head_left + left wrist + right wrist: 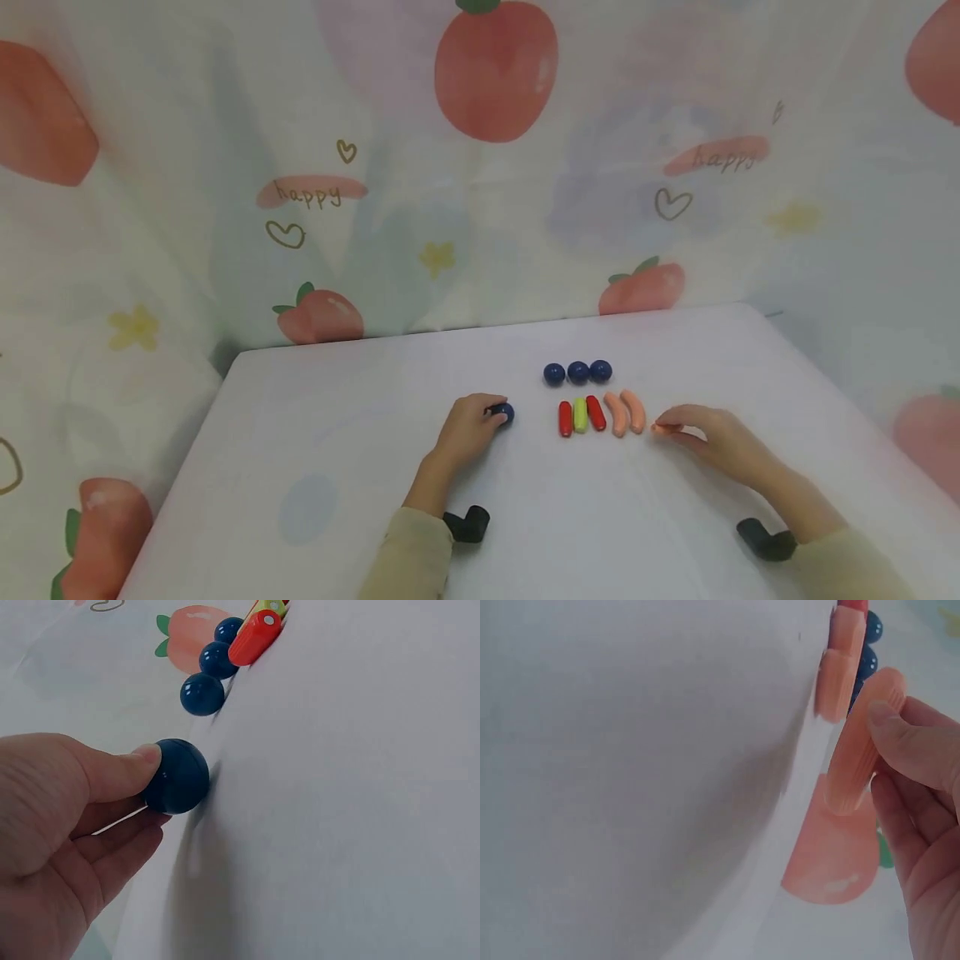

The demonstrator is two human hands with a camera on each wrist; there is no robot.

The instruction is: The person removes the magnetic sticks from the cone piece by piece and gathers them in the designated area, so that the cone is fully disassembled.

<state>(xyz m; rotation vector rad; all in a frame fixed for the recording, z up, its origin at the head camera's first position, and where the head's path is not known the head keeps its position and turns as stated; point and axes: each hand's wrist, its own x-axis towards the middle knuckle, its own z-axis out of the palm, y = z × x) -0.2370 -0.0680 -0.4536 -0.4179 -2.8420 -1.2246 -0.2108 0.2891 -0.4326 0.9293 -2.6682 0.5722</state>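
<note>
My left hand (467,429) pinches a dark blue ball (178,777) between thumb and fingers, at or just above the white table. Over on the right, my right hand (712,437) holds a curved orange toy sausage (862,742) by thumb and fingertips; in the head view the hand hides most of it. Two similar sausages (626,412) lie side by side just left of that hand. Left of them are a red piece (566,419), a yellow-green piece (581,415) and another red piece (596,412). Behind this row sit three dark blue balls (578,372) in a line.
The white table (337,417) reaches back to a hanging cloth (510,225) printed with fruit, hearts and "happy". Black wrist mounts (468,524) are strapped near both sleeves. A pale blue round patch (309,508) shows on the table's left part.
</note>
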